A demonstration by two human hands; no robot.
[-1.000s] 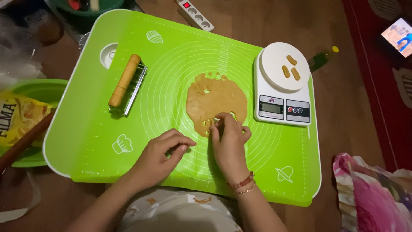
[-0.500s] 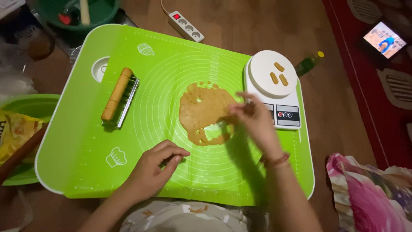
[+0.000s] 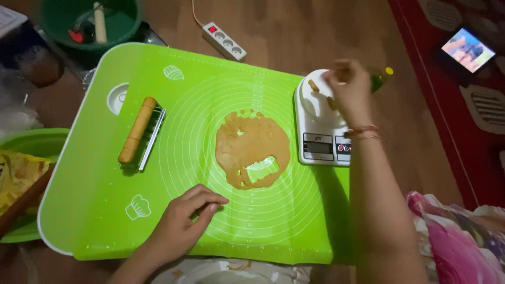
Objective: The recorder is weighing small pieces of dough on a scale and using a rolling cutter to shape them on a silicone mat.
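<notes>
The small dough strip (image 3: 314, 85) lay on the round white platform of the kitchen scale (image 3: 321, 126), toward the platform's far-left edge, and my right hand (image 3: 350, 89) hovered just to its right, over that same platform. The strip's long axis ran on a slant, its far end toward the far-left and its near end toward the middle of the scale. My right hand was much the nearer of the two; its fingers were curled together with the tips pinched, and I could not tell whether they held another piece, since the fingers hid what lay beneath them.

Left of the scale, well apart from the strip, the flat round of rolled dough (image 3: 252, 149) lay on the green mat (image 3: 94, 210). A rectangular gap showed in the part of the dough nearest me, its long axis tilted much as the strip's was, and a smaller hole sat near its far-left rim.

My left hand (image 3: 181, 223) rested on the mat, nearer me and left of the scale, fingers loosely bent and holding nothing, fingertips pointing toward the dough.

Farther left of the scale, a wooden-handled cutter (image 3: 141, 134) lay on the mat, its long axis running away from me. Beyond the scale, a white power strip (image 3: 225, 40) sat on the wooden floor.
</notes>
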